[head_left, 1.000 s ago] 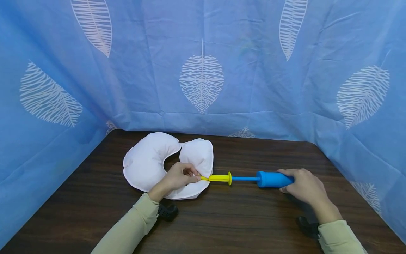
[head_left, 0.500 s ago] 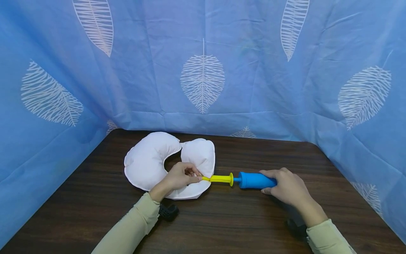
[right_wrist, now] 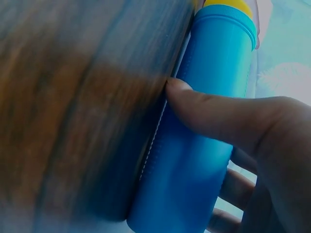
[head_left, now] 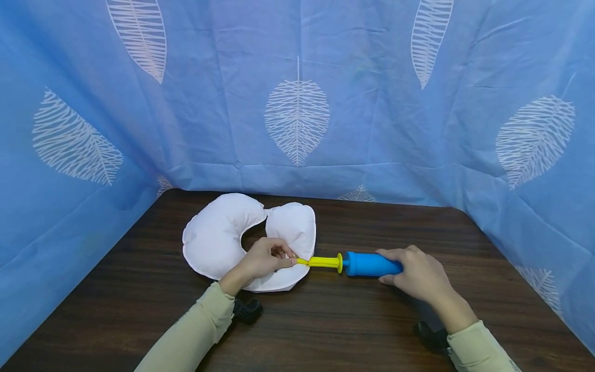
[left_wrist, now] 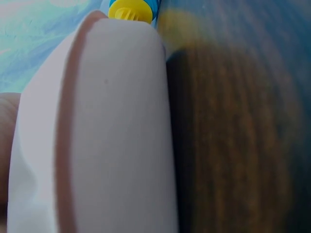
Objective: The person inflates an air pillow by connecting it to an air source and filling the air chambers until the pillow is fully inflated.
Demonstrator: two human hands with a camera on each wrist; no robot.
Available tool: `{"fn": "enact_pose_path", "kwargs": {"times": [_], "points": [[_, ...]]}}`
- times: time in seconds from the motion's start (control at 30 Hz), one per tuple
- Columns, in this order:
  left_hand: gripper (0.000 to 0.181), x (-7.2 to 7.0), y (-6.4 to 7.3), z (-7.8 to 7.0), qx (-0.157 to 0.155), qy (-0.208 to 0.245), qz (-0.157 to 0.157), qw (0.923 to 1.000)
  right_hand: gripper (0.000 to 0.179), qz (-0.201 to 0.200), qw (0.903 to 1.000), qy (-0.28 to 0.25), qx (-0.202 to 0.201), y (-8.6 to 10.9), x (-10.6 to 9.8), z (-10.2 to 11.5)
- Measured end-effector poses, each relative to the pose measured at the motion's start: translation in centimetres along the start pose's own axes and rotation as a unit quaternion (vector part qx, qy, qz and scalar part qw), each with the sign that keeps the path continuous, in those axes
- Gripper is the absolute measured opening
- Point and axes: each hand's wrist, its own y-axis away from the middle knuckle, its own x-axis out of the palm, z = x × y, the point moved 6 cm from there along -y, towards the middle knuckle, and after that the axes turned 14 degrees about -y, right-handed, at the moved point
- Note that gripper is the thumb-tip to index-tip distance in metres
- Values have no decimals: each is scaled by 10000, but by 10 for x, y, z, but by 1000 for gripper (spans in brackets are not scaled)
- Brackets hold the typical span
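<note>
A white U-shaped inflatable neck pillow [head_left: 211, 243] lies puffed up on the table, left of centre. My left hand [head_left: 260, 261] reaches over its near arm and pinches the thin yellow tip of a hand pump at the pillow's right edge. The pump's yellow end [head_left: 325, 262] points left, and its blue barrel [head_left: 369, 264] lies to the right, with only a short bit of blue rod between them. My right hand [head_left: 416, 274] grips the barrel's right end; in the right wrist view the thumb [right_wrist: 214, 114] lies across the blue barrel. The left wrist view shows mostly the pillow's side [left_wrist: 121, 121].
The dark wood-grain table [head_left: 325, 330] carries the pillow and pump. Blue curtain [head_left: 372, 103] with white leaf prints hangs behind the table and along both sides. Black wrist devices [head_left: 248, 311] sit under both forearms.
My right hand has pushed the blue barrel left along the rod, nearly up to the yellow flange. The left hand and pillow have stayed almost in place.
</note>
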Motion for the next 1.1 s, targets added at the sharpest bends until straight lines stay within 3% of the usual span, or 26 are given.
{"fn": "enact_pose_path", "kwargs": {"times": [0.23,0.7,1.1], "points": [[6,1,0,0,9,-37,27,10000,66,40,9999,42,85,-1,-2,-6],[10,0,0,1,10,-88,-55,9999,69,236,9973,-109,682,-1,-22,-51],[12,0,4,1,67,25,-124,9999,70,347,9949,-214,918,-1,-22,-62]]}}
